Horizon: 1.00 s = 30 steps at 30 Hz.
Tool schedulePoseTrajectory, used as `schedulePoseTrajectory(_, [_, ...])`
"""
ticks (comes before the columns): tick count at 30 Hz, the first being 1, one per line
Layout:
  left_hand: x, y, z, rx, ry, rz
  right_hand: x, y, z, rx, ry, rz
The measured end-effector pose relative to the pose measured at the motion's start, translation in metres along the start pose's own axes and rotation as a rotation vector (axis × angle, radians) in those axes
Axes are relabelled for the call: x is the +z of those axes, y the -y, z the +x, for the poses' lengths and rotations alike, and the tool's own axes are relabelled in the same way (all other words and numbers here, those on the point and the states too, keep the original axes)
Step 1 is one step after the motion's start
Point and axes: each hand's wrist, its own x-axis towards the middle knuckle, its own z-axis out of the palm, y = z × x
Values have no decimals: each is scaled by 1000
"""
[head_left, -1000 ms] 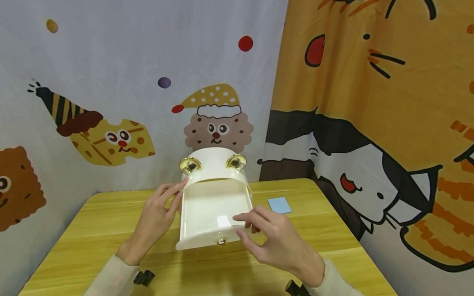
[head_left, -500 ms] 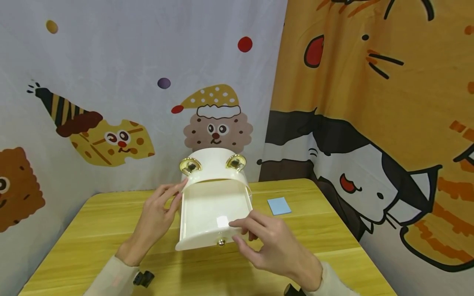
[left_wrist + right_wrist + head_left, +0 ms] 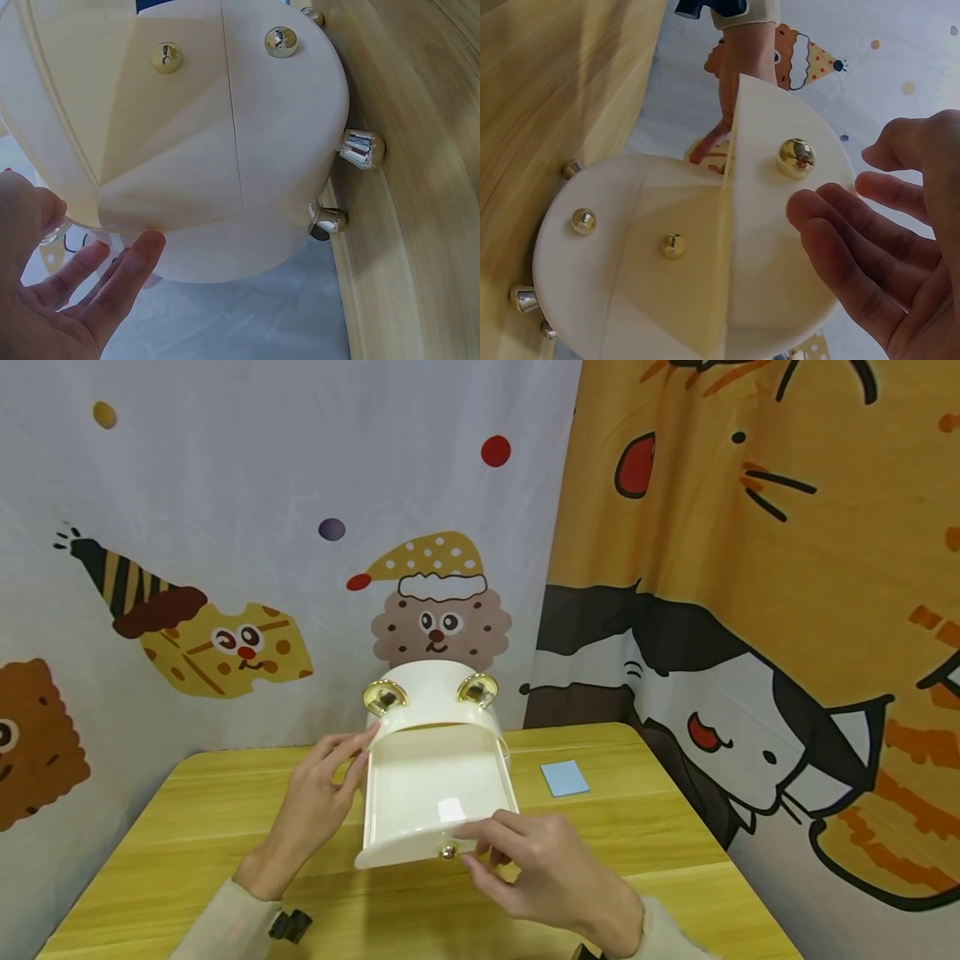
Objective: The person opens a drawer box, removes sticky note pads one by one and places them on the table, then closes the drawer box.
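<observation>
A small white drawer cabinet (image 3: 435, 677) with two gold ear-like ornaments stands on the table. Its top drawer (image 3: 427, 777) is pulled out toward me, with nothing visible inside. My left hand (image 3: 315, 793) rests its fingertips against the cabinet's left side, fingers fairly straight. Beside the gold knob (image 3: 447, 852) on the drawer front hovers my right hand (image 3: 543, 864), thumb and index finger spread. In the right wrist view a gap shows between these fingers and the top knob (image 3: 796, 157); whether a fingertip touches the drawer front, I cannot tell.
Two lower drawers carry gold knobs (image 3: 166, 57), and metallic feet (image 3: 362, 148) support the cabinet. To its right, a light blue sticky-note pad (image 3: 566, 778) lies on the wooden table (image 3: 210, 827). A cartoon-printed curtain (image 3: 225, 485) hangs behind the table.
My right hand has moved left and slightly down, from the drawer's right edge toward its knob. The left hand, cabinet and drawer have stayed put.
</observation>
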Motion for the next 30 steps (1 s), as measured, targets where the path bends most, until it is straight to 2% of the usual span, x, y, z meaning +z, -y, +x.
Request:
schedulePoseTrajectory(11, [0,1,0,-18,20,-2,13,1,-4,-22,49,-72])
schedulePoseTrajectory(19, [-3,-1,2,-25,27,0,21,0,-3,-55,35,-115])
schedulePoseTrajectory(30, [-2,1,4,-17,21,3,24,-1,-1,-80,41,-86])
